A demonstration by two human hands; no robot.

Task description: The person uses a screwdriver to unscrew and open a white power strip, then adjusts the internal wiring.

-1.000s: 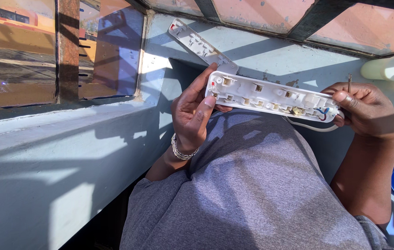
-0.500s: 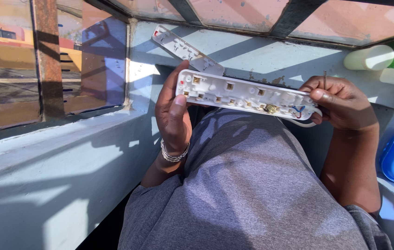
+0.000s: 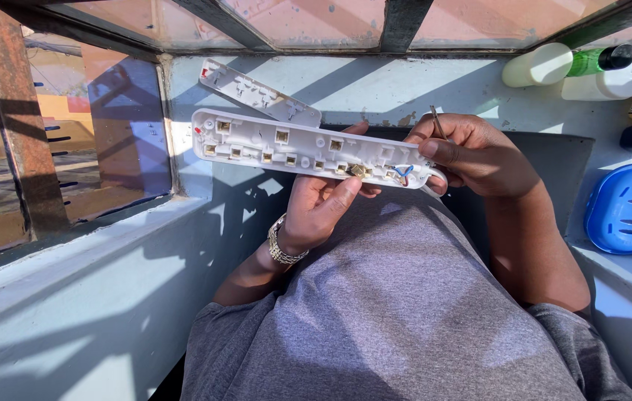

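Fingers (image 3: 334,199) of my left hand (image 3: 316,212) grip the opened power strip (image 3: 308,148) from beneath, right hand (image 3: 479,156) pinching a thin tool (image 3: 437,122); I fear it slipping onto loose wires (image 3: 403,173).

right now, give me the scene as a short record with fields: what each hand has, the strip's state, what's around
left hand: left hand grips the opened power strip from below, thumb on its front edge
right hand: right hand holds the strip's wired end and a thin metal tool
strip state: cover off, brass contacts and coloured wires exposed
cover: white cover lies on the sill behind
nearby: blue soap dish, bottles at right
wrist: metal bracelet on left
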